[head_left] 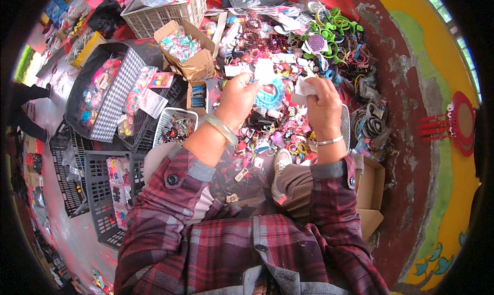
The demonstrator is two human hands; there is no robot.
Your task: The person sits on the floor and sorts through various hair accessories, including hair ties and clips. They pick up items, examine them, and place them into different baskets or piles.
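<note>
My left hand [237, 102], a pale bangle on its wrist, is closed in a pinch at a white card [264, 71]. A light-blue ring-shaped hair tie [268, 95] shows just below the card; whether it is attached cannot be told. My right hand [325, 107], with a thin silver bracelet, pinches a small whitish piece of paper or film [304, 87]. Both hands are over a heap of hair accessories [280, 135], with pink, red, white and black pieces mixed together. Parts of the fingertips are hidden behind the hands.
Left of the heap stand a white basket [175, 121], a cardboard box [191, 49] of bagged pieces and a houndstooth-sided box [121, 92]. Black crates [110, 192] lie farther left. Green hair bands [337, 30] are piled at the far right, near a painted wall [411, 115].
</note>
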